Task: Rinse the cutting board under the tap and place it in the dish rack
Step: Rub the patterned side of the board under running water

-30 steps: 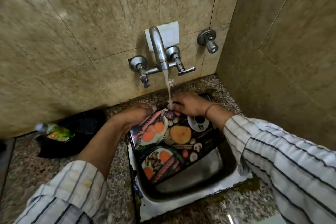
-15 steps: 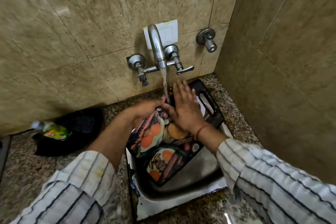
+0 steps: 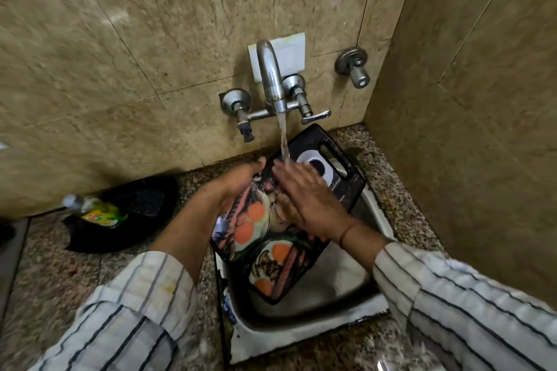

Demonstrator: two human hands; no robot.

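left hand (image 3: 238, 181) grips the board (image 3: 265, 238) edge, tilted over the sink (image 3: 376, 220); right hand (image 3: 304, 196) lies flat, open, beside that grip under the tap (image 3: 272, 81). stiff, wet, likely slippery; its handle slot looks safest.

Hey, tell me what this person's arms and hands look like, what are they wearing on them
Both arms wear loose off-white sleeves with thin dark stripes, the left sleeve pushed up toward the elbow and faintly stained yellowish, the right sleeve ending near the wrist. A thin red thread band circles the right wrist. The left hand and right hand are bare, without gloves.
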